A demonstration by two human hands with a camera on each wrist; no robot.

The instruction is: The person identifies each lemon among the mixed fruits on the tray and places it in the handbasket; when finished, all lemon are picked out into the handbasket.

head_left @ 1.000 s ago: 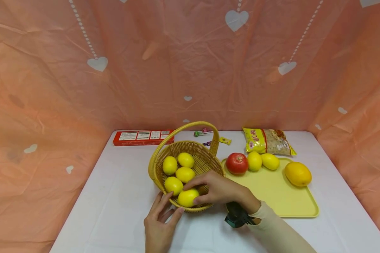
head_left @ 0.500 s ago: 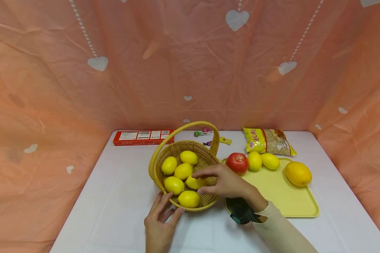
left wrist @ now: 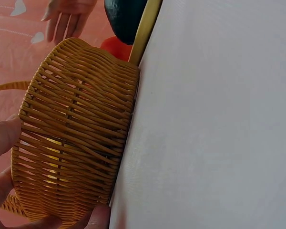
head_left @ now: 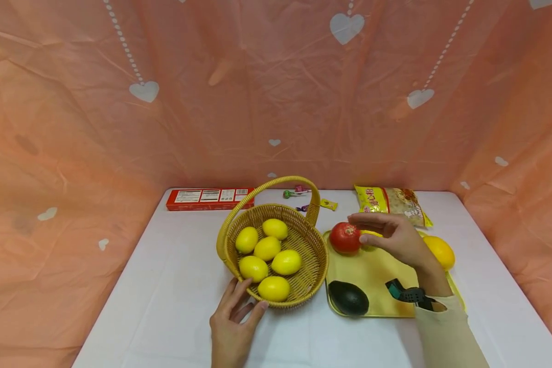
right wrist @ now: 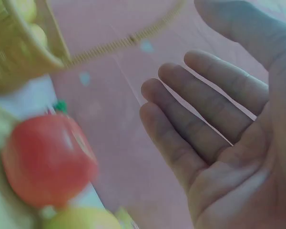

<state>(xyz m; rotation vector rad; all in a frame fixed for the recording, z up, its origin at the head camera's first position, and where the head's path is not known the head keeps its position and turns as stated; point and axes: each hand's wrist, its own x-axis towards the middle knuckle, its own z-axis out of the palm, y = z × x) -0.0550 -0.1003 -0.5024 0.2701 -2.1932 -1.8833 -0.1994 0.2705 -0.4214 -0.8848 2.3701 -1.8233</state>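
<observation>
The step in hand looks like a reach over the fruit on the tray while the basket is steadied. The right grip (head_left: 391, 235), a bare hand, hangs over the far part of the yellow tray (head_left: 349, 271), its fingers long and relaxed, its thumb well apart from them, with nothing between. The left grip (head_left: 234, 319) holds the near left edge of the wicker basket (head_left: 310, 258), fingers bent against the woven wall and a fingertip at the rim. Six yellow lemons (head_left: 287, 262) lie in that basket, ahead and to the right of the left grip and well to the left of the right one. A further lemon (head_left: 371, 233) on the tray shows only partly between the right grip's thumb and fingers; what else lies beneath the palm is hidden. The red pomegranate (head_left: 345, 238) sits just to the left of the right fingertips, apart from them in the right wrist view. The orange-yellow mango (head_left: 441, 253) is just right of the right grip, the dark avocado (head_left: 348, 298) nearer the person and to its left, and the printed food bag (head_left: 372, 199) just beyond it on the white surface (head_left: 165, 286). As a judgement, the next move calls for the right grip to sink over the partly hidden lemon and close gently round it without nudging the pomegranate, while the left grip keeps the basket from sliding.
</observation>
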